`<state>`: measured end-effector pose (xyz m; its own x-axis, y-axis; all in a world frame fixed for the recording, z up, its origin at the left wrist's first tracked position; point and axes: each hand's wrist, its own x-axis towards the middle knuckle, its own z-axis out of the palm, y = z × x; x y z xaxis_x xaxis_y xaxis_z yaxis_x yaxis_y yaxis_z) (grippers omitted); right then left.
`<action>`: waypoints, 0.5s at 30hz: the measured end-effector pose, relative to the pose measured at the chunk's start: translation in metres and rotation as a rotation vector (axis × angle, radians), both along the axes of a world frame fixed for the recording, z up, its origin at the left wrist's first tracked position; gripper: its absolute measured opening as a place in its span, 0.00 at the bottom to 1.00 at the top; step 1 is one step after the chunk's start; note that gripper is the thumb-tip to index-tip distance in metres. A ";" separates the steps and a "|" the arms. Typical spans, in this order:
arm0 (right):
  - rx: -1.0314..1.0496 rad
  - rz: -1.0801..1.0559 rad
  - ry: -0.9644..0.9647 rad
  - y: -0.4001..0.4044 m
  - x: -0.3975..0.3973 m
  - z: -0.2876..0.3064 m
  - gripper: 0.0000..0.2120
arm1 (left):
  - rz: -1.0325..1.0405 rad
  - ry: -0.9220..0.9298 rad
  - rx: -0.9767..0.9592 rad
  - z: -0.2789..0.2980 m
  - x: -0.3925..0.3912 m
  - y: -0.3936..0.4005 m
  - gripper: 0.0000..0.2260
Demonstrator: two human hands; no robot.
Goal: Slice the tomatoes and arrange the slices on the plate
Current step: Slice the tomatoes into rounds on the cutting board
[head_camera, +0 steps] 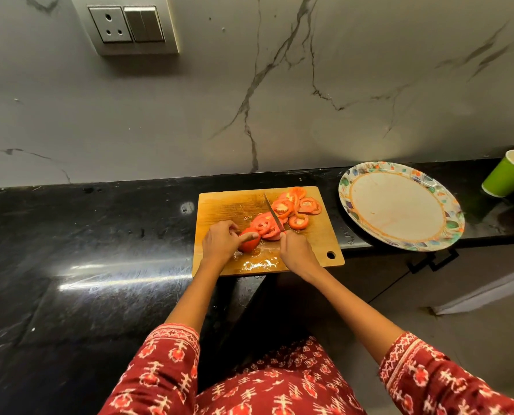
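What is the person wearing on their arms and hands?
Both arms have short-ish sleeves of dark red cloth with a white and orange printed pattern; the left sleeve and right sleeve end above the forearms with a patterned border. The left hand and right hand are bare: no gloves, rings or bracelets show.

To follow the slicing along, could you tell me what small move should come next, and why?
Probably one more cut: the left hand grips an uncut tomato piece on the cutting board, the right hand holds the knife beside it, and the plate holds no slices yet.
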<state>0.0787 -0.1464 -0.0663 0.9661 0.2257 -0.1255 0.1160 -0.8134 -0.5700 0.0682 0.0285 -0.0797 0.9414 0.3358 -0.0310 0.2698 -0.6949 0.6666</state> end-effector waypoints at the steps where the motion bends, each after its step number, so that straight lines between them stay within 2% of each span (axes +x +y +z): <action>1: 0.002 -0.004 0.002 -0.001 0.001 0.000 0.16 | 0.002 0.018 0.020 0.002 0.000 0.003 0.24; 3: 0.013 -0.011 0.003 -0.002 0.003 0.000 0.16 | -0.084 0.032 -0.005 0.006 0.003 0.008 0.25; 6: 0.029 -0.019 -0.009 -0.001 0.004 -0.001 0.15 | -0.346 0.160 -0.080 0.014 0.008 0.014 0.35; 8: 0.045 -0.019 -0.013 0.000 0.004 -0.001 0.15 | -0.432 0.217 -0.079 0.013 0.009 0.013 0.35; 11: 0.061 -0.017 -0.021 0.001 0.005 0.000 0.15 | -0.442 0.216 -0.057 0.008 0.010 0.010 0.31; 15: 0.070 -0.016 -0.038 -0.001 0.006 0.003 0.15 | -0.341 0.129 -0.057 0.006 0.006 0.013 0.34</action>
